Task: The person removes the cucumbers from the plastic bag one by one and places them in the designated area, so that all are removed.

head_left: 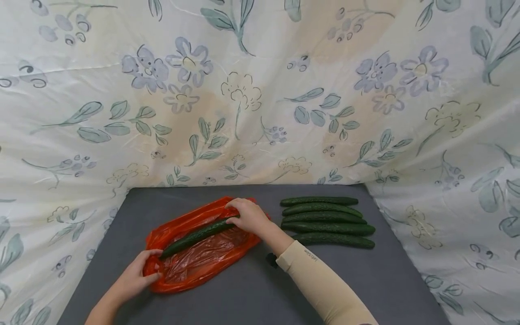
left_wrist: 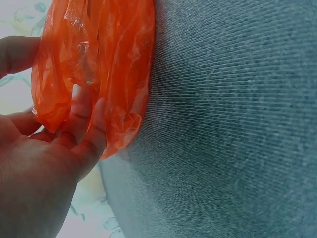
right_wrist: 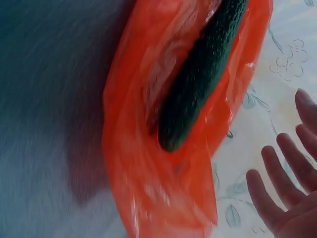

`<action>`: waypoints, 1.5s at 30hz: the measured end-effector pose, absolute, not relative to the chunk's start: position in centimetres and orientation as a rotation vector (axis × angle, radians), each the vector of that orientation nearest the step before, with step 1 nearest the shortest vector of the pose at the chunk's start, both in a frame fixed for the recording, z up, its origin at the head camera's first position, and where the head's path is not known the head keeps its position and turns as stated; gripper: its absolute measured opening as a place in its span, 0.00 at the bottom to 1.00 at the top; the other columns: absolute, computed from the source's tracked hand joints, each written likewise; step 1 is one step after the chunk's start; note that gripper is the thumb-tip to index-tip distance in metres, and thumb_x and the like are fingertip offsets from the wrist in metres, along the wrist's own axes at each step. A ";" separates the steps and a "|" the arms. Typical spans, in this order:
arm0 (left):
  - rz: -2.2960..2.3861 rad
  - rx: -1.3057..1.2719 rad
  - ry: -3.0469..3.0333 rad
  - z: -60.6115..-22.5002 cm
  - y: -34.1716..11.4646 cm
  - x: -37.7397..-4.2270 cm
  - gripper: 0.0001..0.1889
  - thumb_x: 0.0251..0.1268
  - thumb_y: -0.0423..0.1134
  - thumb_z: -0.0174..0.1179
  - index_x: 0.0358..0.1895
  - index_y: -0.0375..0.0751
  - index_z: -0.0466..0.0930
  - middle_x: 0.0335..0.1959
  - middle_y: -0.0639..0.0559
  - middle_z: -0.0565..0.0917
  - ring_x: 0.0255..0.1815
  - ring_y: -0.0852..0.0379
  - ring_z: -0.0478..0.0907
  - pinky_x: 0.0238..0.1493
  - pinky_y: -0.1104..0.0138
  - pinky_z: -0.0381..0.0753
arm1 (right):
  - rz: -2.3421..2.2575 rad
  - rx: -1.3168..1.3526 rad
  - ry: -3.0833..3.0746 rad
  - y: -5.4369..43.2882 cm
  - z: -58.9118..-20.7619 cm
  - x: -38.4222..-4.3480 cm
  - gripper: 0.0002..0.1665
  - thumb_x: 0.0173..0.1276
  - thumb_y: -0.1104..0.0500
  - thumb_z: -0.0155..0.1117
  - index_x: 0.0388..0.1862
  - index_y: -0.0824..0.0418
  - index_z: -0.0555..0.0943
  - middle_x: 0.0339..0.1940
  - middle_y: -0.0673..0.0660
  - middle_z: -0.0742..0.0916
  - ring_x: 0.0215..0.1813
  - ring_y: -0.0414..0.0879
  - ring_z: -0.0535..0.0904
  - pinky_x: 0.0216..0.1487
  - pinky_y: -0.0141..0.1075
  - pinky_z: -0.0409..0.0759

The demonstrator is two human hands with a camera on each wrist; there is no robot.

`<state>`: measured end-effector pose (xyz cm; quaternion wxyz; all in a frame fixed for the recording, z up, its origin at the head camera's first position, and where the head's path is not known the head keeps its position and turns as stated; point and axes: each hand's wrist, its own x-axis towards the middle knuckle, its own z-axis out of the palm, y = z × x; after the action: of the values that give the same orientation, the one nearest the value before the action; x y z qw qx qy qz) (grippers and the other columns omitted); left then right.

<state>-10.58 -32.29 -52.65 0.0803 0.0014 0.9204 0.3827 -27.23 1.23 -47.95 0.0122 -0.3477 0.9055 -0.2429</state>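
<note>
A red plastic bag [head_left: 183, 285] lies spread with its mouth facing up, and one dark green cucumber [head_left: 194, 238] rests slantwise inside it. At the bag's near left end, my left hand [head_left: 136, 274] holds the rim. The left wrist view shows the thin red film [left_wrist: 126, 64] between thumb and fingers of that hand. My right hand [head_left: 251, 220] is over the bag's far right end, by the tip of the cucumber. In the right wrist view the fingers of this hand [right_wrist: 292, 198] are spread and nearly straight, apart from the cucumber [right_wrist: 195, 84].
Several cucumbers [head_left: 328, 227] lie side by side in a row to the right of the bag. All of it is on a dark grey table [head_left: 243, 298]. Flower-patterned cloth [head_left: 260, 113] hangs behind the table and along both sides.
</note>
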 end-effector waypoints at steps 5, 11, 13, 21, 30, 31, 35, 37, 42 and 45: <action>1.168 -0.006 2.734 -52.6 -32.5 -10.4 0.33 0.60 0.37 0.70 0.66 0.31 0.68 0.55 0.41 0.73 0.45 0.56 0.72 0.41 0.69 0.74 | -0.726 -1.032 2.796 -0.8 -49.6 -27.6 0.24 0.67 0.49 0.70 0.60 0.52 0.81 0.62 0.51 0.83 0.64 0.47 0.78 0.60 0.43 0.78; 1.175 0.008 2.735 -52.5 -32.3 -10.6 0.33 0.60 0.38 0.69 0.67 0.32 0.68 0.56 0.40 0.73 0.46 0.56 0.72 0.41 0.69 0.75 | -0.487 -0.951 2.881 -2.3 -52.2 -28.3 0.27 0.66 0.46 0.71 0.63 0.47 0.80 0.63 0.48 0.83 0.65 0.46 0.77 0.62 0.41 0.77; 1.176 0.010 2.739 -52.5 -32.2 -10.6 0.33 0.60 0.37 0.69 0.66 0.32 0.68 0.55 0.40 0.73 0.45 0.56 0.72 0.40 0.69 0.75 | -0.412 -0.945 2.884 -2.6 -52.7 -28.4 0.29 0.66 0.46 0.71 0.65 0.46 0.79 0.64 0.48 0.82 0.66 0.46 0.76 0.64 0.44 0.76; 1.176 0.016 2.744 -52.4 -32.1 -10.7 0.32 0.60 0.38 0.69 0.66 0.33 0.68 0.55 0.42 0.73 0.46 0.56 0.71 0.41 0.69 0.73 | -0.330 -0.933 2.869 -3.4 -54.1 -29.0 0.28 0.65 0.50 0.73 0.64 0.44 0.80 0.63 0.48 0.81 0.64 0.47 0.74 0.64 0.45 0.75; 1.233 0.022 2.743 -52.7 -32.0 -10.7 0.33 0.60 0.35 0.70 0.66 0.30 0.67 0.55 0.39 0.73 0.43 0.58 0.72 0.40 0.70 0.73 | -0.356 -0.954 2.826 -3.4 -53.5 -29.0 0.26 0.69 0.50 0.69 0.65 0.45 0.78 0.63 0.47 0.82 0.66 0.45 0.75 0.67 0.47 0.71; 1.235 0.031 2.753 -52.8 -32.0 -10.7 0.33 0.60 0.35 0.69 0.66 0.30 0.66 0.55 0.38 0.73 0.44 0.58 0.72 0.40 0.70 0.74 | -0.378 -0.958 2.815 -3.2 -53.2 -28.9 0.26 0.69 0.50 0.69 0.65 0.45 0.78 0.63 0.48 0.82 0.66 0.46 0.75 0.66 0.48 0.71; 1.254 0.028 2.787 -53.1 -31.9 -10.8 0.33 0.59 0.34 0.70 0.66 0.30 0.66 0.53 0.38 0.73 0.43 0.60 0.72 0.40 0.71 0.75 | -0.463 -0.976 2.771 -2.5 -51.9 -28.4 0.25 0.69 0.51 0.68 0.65 0.48 0.79 0.62 0.50 0.82 0.66 0.48 0.74 0.65 0.50 0.70; 1.294 0.043 2.787 -53.2 -32.0 -10.8 0.35 0.58 0.32 0.70 0.67 0.28 0.64 0.51 0.38 0.71 0.41 0.60 0.72 0.38 0.70 0.75 | -0.494 -0.986 2.762 -2.1 -51.3 -28.3 0.25 0.68 0.52 0.69 0.64 0.49 0.80 0.61 0.50 0.82 0.65 0.48 0.75 0.64 0.50 0.71; 1.332 0.072 2.812 -53.2 -32.0 -10.6 0.39 0.56 0.29 0.71 0.69 0.26 0.60 0.50 0.38 0.67 0.40 0.60 0.71 0.38 0.70 0.74 | -0.541 -1.039 2.774 -1.1 -50.2 -28.0 0.25 0.68 0.52 0.69 0.64 0.49 0.80 0.60 0.50 0.83 0.63 0.47 0.77 0.61 0.48 0.73; 1.306 0.067 2.823 -53.1 -32.0 -10.7 0.40 0.55 0.30 0.71 0.70 0.26 0.60 0.50 0.38 0.67 0.41 0.61 0.71 0.39 0.71 0.74 | -0.537 -1.087 2.798 -0.6 -49.4 -27.8 0.24 0.69 0.51 0.68 0.64 0.48 0.80 0.61 0.49 0.83 0.63 0.47 0.77 0.60 0.48 0.74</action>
<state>-10.67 -31.98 -53.10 0.0155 0.0216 0.9073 0.4197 -27.76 -0.59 -49.40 0.0460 -0.3562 0.9166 -0.1758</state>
